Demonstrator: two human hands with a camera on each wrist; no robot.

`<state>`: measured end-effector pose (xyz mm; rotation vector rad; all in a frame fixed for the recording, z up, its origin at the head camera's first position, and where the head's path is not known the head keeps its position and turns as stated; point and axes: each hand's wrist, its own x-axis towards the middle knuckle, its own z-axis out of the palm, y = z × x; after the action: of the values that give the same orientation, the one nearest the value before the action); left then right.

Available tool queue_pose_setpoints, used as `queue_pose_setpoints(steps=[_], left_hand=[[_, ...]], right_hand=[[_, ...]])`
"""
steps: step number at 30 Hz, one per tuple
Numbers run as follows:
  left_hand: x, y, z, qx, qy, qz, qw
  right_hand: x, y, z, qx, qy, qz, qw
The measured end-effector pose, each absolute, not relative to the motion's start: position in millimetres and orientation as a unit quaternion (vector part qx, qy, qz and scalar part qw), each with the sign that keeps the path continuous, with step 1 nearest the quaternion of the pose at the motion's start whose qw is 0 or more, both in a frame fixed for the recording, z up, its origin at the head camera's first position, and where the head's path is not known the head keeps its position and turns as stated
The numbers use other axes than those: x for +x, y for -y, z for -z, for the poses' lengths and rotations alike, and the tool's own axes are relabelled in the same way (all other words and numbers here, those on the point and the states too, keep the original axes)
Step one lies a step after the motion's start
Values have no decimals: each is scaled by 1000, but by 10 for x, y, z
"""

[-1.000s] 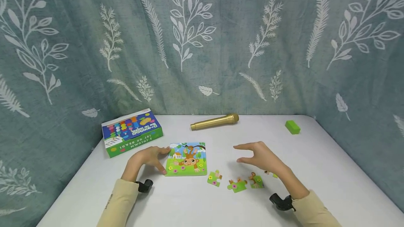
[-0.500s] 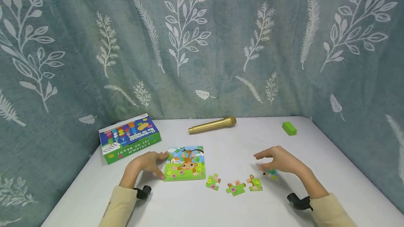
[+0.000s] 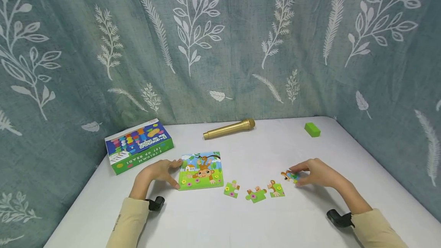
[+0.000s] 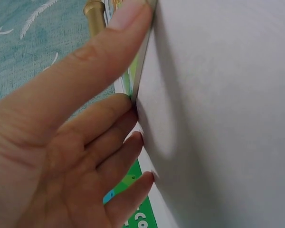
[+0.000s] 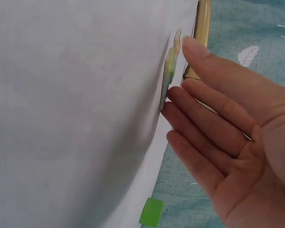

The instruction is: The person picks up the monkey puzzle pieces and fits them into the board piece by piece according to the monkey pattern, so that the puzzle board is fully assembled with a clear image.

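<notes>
A square monkey jigsaw puzzle (image 3: 201,169) lies flat on the table, left of centre in the head view. My left hand (image 3: 156,173) rests at its left side; thumb and index fingertips touch the edge, and the other fingers are extended in the left wrist view. On the right, my right hand (image 3: 318,173) has thumb and index finger at opposite sides of a small jigsaw piece (image 3: 288,176), pinching it. That piece (image 5: 169,73) appears edge-on in the right wrist view. Loose jigsaw pieces (image 3: 256,194), (image 3: 232,189) and a third piece (image 3: 276,189) lie between the hands.
A bead set box (image 3: 139,144) stands at the back left of the white table (image 3: 220,223). Behind the puzzle lies a gold microphone (image 3: 229,129). A green block (image 3: 312,129) sits at the back right, before a patterned curtain (image 3: 237,49).
My right hand has moved right from over the middle of the table, down to the far-right jigsaw piece, and its fingers have closed in. My left hand stays at the puzzle's edge.
</notes>
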<state>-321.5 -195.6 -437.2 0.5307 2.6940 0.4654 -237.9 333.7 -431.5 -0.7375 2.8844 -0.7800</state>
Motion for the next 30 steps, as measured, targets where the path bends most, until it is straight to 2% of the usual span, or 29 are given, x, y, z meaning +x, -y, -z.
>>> queue_pose_setpoints(steps=[21, 30], left_hand=[[-3179, 1988, 4348, 178, -951, -173, 183], [-3217, 1980, 4365, 187, -948, -186, 180]], right_hand=[[-2374, -3233, 4402, -216, -942, 258, -3], [-2388, -3175, 4317, -229, -934, 270, -48]])
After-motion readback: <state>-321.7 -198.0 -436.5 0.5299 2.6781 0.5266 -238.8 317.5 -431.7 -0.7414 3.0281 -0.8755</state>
